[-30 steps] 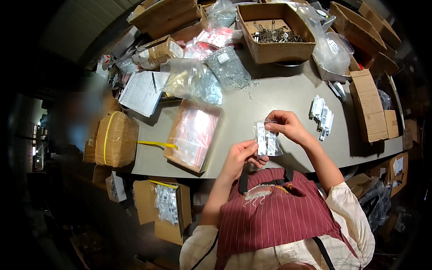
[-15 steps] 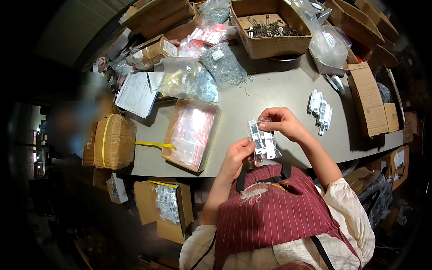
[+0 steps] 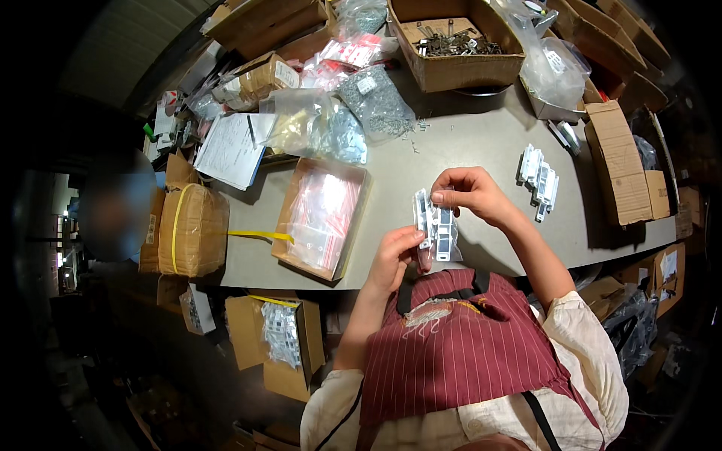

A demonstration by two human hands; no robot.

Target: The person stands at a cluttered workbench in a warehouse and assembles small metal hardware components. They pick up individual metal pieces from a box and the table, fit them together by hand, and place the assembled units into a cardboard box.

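Over the near edge of the table, I hold a small clear plastic bag [image 3: 445, 242] with white slotted plastic pieces inside. My left hand [image 3: 394, 255] pinches its lower left side between thumb and fingers. At the bag's upper end, my right hand [image 3: 475, 197] grips it with thumb and forefinger. Dark rectangular windows show on the white pieces. To the right, several similar white pieces [image 3: 539, 180] lie in a staggered row on the table. An open cardboard box [image 3: 355, 229] of flat clear bags with red edges [image 3: 325, 207] stands left of my hands.
A box of small metal parts [image 3: 470, 75] stands at the back, beside a bag of screws [image 3: 376, 104]. A paper pad with a pen [image 3: 229, 150] lies at the left. A taped carton [image 3: 194, 231] sits by the left edge, near a blurred person [image 3: 116, 210]. Below stands an open carton [image 3: 304, 372].
The bag has turned in my hands, and the white pieces inside have shifted and now show different sides. My right hand has moved up slightly.
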